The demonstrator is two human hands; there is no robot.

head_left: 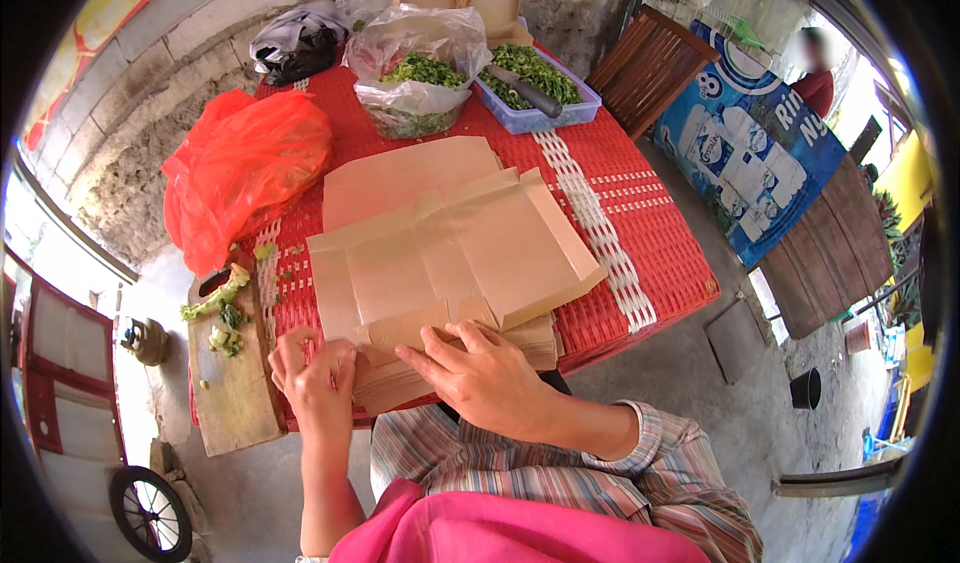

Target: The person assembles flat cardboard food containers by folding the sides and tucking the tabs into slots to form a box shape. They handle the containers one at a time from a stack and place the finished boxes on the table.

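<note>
A brown cardboard food box [435, 248], unfolded with creased panels, lies on a stack of flat cardboard sheets [400, 381] at the table's near edge. My left hand [318, 368] pinches the near left corner of the unfolded box between thumb and fingers. Across its near flap rests my right hand [485, 375], fingers apart and slightly bent, touching the cardboard. Behind the box, another flat cardboard piece [400, 175] lies on the red woven table [650, 223].
On the left are a red plastic bag [245, 168] and a wooden cutting board [232, 393] with vegetable scraps. At the back stand a clear bag of chopped greens [420, 88] and a blue tray [585, 113] of greens with a knife [525, 91]. A wooden chair [655, 68] adjoins the table.
</note>
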